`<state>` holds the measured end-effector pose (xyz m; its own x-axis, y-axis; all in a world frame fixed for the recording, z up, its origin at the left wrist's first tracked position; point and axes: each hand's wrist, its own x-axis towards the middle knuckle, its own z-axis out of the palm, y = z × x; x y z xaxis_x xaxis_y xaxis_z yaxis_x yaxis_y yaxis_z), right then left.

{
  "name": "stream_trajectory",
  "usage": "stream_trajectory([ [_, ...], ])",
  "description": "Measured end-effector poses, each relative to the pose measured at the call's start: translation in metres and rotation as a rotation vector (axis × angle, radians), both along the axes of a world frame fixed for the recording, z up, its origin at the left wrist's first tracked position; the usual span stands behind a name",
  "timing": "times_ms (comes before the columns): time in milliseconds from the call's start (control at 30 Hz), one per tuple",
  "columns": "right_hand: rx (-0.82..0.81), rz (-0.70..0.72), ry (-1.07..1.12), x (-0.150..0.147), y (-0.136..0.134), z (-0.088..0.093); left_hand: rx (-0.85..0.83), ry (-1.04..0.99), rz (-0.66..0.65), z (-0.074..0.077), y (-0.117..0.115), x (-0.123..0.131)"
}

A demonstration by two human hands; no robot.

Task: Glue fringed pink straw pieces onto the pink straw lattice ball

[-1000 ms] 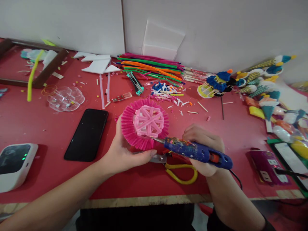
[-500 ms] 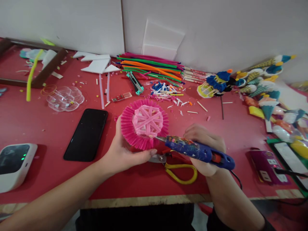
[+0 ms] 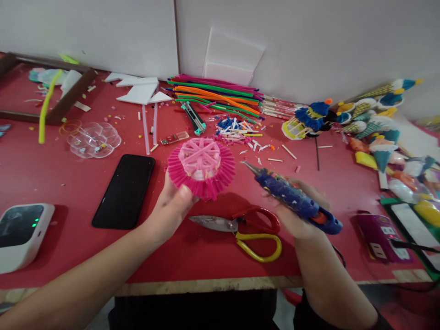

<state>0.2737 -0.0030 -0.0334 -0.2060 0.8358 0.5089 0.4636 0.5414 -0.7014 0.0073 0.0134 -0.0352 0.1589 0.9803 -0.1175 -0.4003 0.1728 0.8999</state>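
Note:
My left hand (image 3: 173,206) grips a round pink craft piece (image 3: 202,167) from below, its thumb on the near rim. Deep-pink fringe made of pipe cleaner rings a lighter pink center with crossing strips. A blue glue gun (image 3: 292,195), smeared with old glue, is in my right hand (image 3: 299,215). Its metal nozzle points up and left, a short gap from the craft piece's right side. Part of my right hand is hidden behind the glue gun. Scissors (image 3: 240,227) with one red and one yellow handle lie on the table below both hands.
A black phone (image 3: 124,191) and a white device (image 3: 22,238) lie to the left. Behind are pipe cleaners (image 3: 216,96), a utility knife (image 3: 193,118) and cut scraps (image 3: 235,128). Finished figures (image 3: 381,123) and a purple power box (image 3: 381,236) occupy the right side.
The glue gun has pulled away rightward from the craft piece, its nozzle no longer at the rim. My left hand has raised and tilted the piece, uncovering the scissors' blades.

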Motion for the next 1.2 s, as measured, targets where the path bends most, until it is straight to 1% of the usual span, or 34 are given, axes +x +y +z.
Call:
stream_trajectory([
  [100,0.027,0.0,-0.029,0.0,0.0,0.001,-0.153,-0.023,0.039,0.003,0.0,-0.002],
  [167,0.026,0.061,-0.057,-0.005,0.001,0.003,-0.173,-0.008,0.047,0.006,0.0,-0.002],
  [267,0.061,0.113,-0.078,-0.012,0.003,0.006,-0.124,-0.032,0.037,0.007,-0.001,0.0],
  [333,0.075,0.135,-0.093,-0.016,0.005,0.007,-0.091,-0.046,0.025,0.004,-0.001,0.001],
  [500,0.068,0.221,-0.156,-0.018,0.008,0.011,-0.029,-0.024,0.022,-0.008,0.0,0.0],
  [600,0.093,0.258,-0.197,-0.018,0.01,0.016,0.002,-0.034,0.039,-0.016,-0.001,-0.002],
  [733,0.114,0.218,-0.202,-0.018,0.009,0.016,0.01,-0.024,0.054,-0.022,-0.003,-0.004],
  [900,0.078,0.126,-0.168,-0.017,0.007,0.011,0.054,-0.021,0.04,-0.021,-0.003,-0.005],
  [1067,0.075,0.123,-0.194,-0.016,0.007,0.012,0.108,0.041,0.074,-0.021,-0.006,-0.005],
  [1200,0.084,0.113,-0.189,-0.015,0.007,0.014,0.14,0.079,0.07,-0.023,-0.008,-0.006],
])
